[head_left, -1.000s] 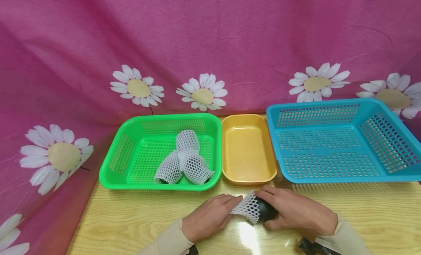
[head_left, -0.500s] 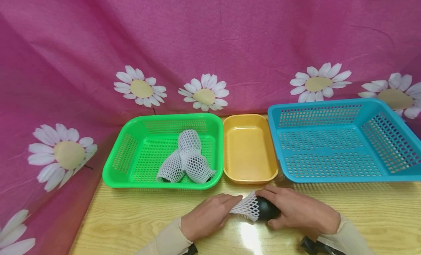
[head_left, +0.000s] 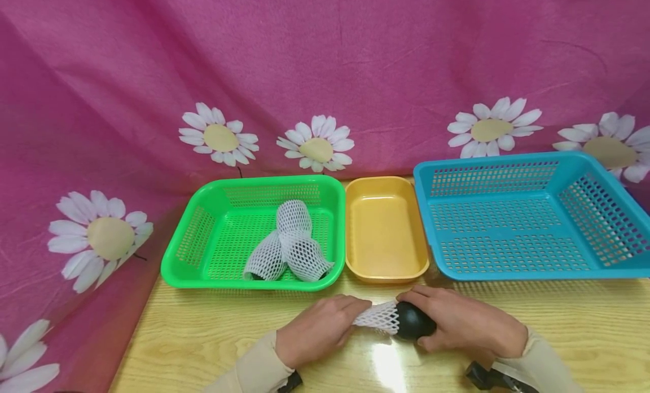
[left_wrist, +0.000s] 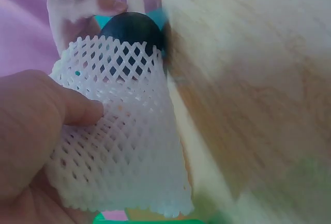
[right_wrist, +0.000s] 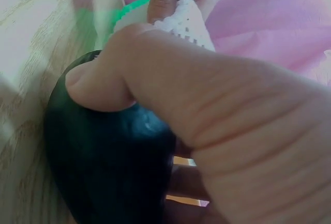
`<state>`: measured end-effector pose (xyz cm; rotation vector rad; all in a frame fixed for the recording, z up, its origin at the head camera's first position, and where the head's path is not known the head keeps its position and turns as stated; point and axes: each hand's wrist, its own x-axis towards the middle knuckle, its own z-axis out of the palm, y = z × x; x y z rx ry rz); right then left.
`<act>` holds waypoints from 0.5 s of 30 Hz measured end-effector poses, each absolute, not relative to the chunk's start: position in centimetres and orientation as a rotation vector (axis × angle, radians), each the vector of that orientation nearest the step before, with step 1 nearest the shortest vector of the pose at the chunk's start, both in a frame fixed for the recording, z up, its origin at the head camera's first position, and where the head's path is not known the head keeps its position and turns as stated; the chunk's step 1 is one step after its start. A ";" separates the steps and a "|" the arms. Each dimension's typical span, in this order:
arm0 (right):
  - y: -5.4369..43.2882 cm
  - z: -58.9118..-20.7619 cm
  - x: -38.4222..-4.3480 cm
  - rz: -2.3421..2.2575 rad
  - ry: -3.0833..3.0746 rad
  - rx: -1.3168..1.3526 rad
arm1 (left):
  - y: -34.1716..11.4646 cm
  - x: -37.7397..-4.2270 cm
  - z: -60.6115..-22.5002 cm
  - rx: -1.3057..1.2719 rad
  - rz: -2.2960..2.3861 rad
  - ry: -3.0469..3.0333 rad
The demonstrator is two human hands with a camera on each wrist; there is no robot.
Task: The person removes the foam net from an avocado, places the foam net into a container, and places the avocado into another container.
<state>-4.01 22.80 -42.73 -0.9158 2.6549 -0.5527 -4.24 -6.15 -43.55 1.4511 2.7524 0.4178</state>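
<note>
My left hand [head_left: 321, 328] pinches one end of a white foam fruit net [head_left: 378, 318] in front of the baskets. In the left wrist view the thumb lies across the net [left_wrist: 124, 131], whose open end meets a dark round end of a fruit [left_wrist: 132, 30]. My right hand [head_left: 462, 321] grips this smooth, glossy, dark egg-shaped fruit [head_left: 413, 321]. Seen from the right wrist, the thumb presses on top of the fruit [right_wrist: 111, 157] while other fingers curl beneath, partly hidden. Most of the fruit is outside the net.
A green basket [head_left: 175, 277] at the left contains three net-wrapped dark items [head_left: 293, 218]. Beside it stand a yellow tray [head_left: 386, 235] and, farther right, a large blue basket [head_left: 503, 224]. Behind the wooden table [head_left: 203, 325] hangs a pink flowered cloth [head_left: 355, 71].
The net has narrowed around the fruit's left end, and more of the fruit shows. My hands have drawn slightly apart, the right one a little to the right. The head view has shifted slightly.
</note>
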 end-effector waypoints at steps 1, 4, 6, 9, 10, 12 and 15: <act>22.8 -42.7 -4.0 -0.548 2.656 -0.913 | -6.1 -4.3 -43.4 1.462 0.417 2.752; 22.7 -42.7 -4.0 -0.545 2.655 -0.910 | -6.2 -4.3 -43.1 1.491 0.406 2.753; 22.6 -42.7 -4.0 -0.543 2.655 -0.907 | -6.1 -4.3 -42.8 1.510 0.397 2.753; 22.6 -42.8 -4.0 -0.543 2.654 -0.904 | -6.0 -4.3 -42.6 1.549 0.374 2.760; 22.6 -42.8 -4.0 -0.543 2.652 -0.895 | -5.9 -4.2 -42.5 1.568 0.361 2.765; 22.6 -42.8 -3.9 -0.541 2.652 -0.898 | -5.7 -4.2 -42.3 1.609 0.332 2.779; 22.5 -42.8 -3.8 -0.538 2.649 -0.897 | -5.7 -4.1 -42.1 1.653 0.286 2.798</act>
